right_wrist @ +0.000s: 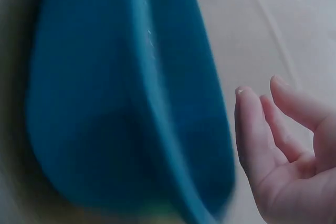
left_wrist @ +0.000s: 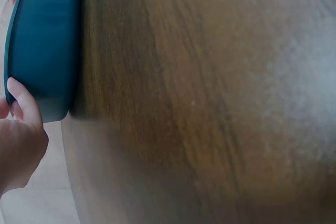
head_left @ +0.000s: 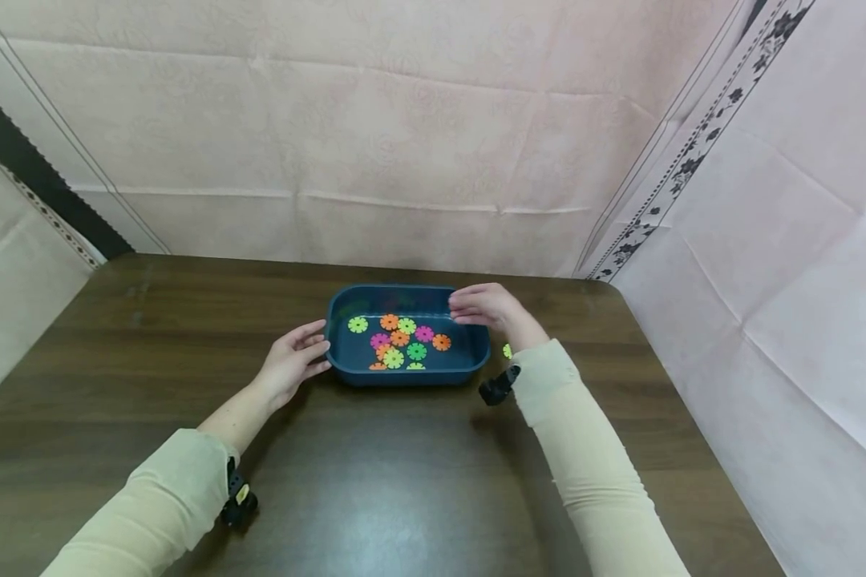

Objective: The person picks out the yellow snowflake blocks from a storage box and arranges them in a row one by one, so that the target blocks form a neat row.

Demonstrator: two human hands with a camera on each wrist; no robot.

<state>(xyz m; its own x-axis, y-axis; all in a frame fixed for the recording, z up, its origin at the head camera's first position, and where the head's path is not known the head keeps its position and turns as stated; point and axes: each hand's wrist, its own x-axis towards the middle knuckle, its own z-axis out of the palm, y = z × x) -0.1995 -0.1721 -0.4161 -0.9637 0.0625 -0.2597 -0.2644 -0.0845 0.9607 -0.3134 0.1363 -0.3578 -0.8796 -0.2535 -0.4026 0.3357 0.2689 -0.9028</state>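
A dark blue plastic basin point(head_left: 411, 378) sits on the table with several flower-shaped discs inside, among them an orange disc point(head_left: 442, 342), a magenta disc point(head_left: 424, 333), a green disc point(head_left: 416, 351) and a yellow disc point(head_left: 358, 324). My left hand point(head_left: 289, 365) holds the basin's left end; in the left wrist view, the thumb point(left_wrist: 25, 100) lies against the rim. Over the basin's right end hovers my right hand point(head_left: 487, 306). Its fingers point(right_wrist: 252, 129) are bent and parted from the thumb, with nothing between them. A yellow-green disc point(head_left: 507, 351) lies right of the basin, partly hidden by the right wrist.
The brown wooden table point(head_left: 375, 473) reaches back to a pale cloth point(head_left: 375, 152). More pale cloth point(head_left: 787, 320) hangs along the right side. Each wrist carries a small black camera, the right-hand camera point(head_left: 499, 386) close to the basin's near right corner.
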